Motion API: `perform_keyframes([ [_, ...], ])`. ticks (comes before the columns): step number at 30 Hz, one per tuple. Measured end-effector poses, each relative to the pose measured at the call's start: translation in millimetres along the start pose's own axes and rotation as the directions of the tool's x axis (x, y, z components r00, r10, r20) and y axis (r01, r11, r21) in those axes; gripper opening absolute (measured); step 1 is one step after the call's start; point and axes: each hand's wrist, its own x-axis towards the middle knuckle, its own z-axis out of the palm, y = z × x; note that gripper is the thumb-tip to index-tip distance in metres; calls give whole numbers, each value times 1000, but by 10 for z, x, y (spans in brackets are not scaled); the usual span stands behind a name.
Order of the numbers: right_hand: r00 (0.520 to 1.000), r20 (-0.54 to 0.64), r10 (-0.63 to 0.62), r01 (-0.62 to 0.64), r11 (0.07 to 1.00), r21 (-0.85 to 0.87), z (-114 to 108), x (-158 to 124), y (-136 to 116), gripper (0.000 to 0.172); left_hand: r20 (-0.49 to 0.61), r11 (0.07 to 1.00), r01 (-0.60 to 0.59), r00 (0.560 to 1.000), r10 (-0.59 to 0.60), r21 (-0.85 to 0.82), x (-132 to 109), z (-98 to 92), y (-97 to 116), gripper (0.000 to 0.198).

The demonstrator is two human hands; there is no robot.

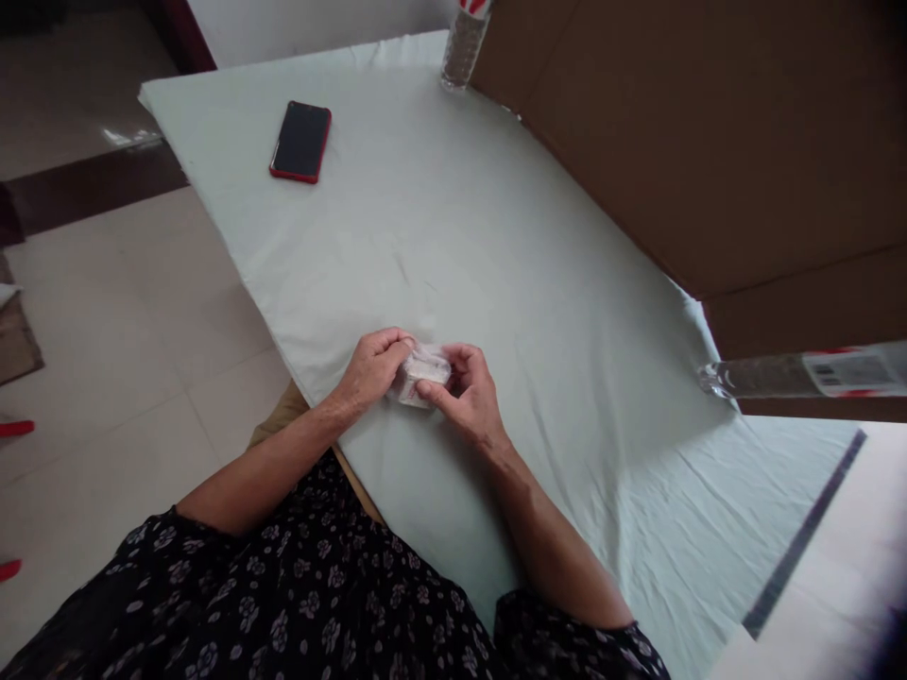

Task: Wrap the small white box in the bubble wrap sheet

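Note:
Near the front edge of the table, both hands hold a small whitish box (418, 380) that looks wrapped in clear plastic. My left hand (379, 364) pinches the wrapping at the box's upper left, thumb pressed against the fingers. On the other side, my right hand (468, 392) grips the box between its thumb, laid across the near face, and fingers curled behind it. The print on the box is too small to read, and its far side is hidden by the fingers.
A pale green cloth (460, 217) covers the table. Toward the far left lies a dark-screened phone (301, 142) with a red edge. A large brown cardboard panel (709, 142) rises on the right, with a clear bottle (464, 47) at its far end and another bottle (800, 375) at its near end.

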Motion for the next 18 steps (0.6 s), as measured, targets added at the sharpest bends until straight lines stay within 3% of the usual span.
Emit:
perform_keyframes([
  [3, 998, 7, 58, -58, 995, 87, 23, 53, 33, 89, 34, 1000, -15, 999, 14, 15, -35, -45, -15, 33],
  [6, 994, 18, 103, -104, 992, 66, 22, 117, 14, 90, -55, 975, -167, 983, 177, 145, -133, -69, -100, 53],
  [7, 994, 2, 108, -108, 994, 24, 20, 135, 3, 88, -99, 939, -251, 955, 280, 235, -176, -69, -136, 56],
  [9, 994, -49, 97, -101, 990, -98, 13, 157, -15, 83, -127, 795, -412, 850, 512, 445, -260, -56, -204, 53],
  [12, 996, -80, 40, -59, 966, -253, -8, 159, -16, 75, 7, 537, -560, 695, 719, 631, -328, -15, -273, 35],
  [14, 998, -69, 10, -29, 961, -276, -33, 163, -12, 68, 81, 455, -588, 666, 742, 668, -320, 11, -295, 23],
  [18, 1000, -19, -11, 6, 966, -260, -92, 295, -52, 53, 69, 472, -585, 673, 736, 660, -261, 35, -303, 13],
])
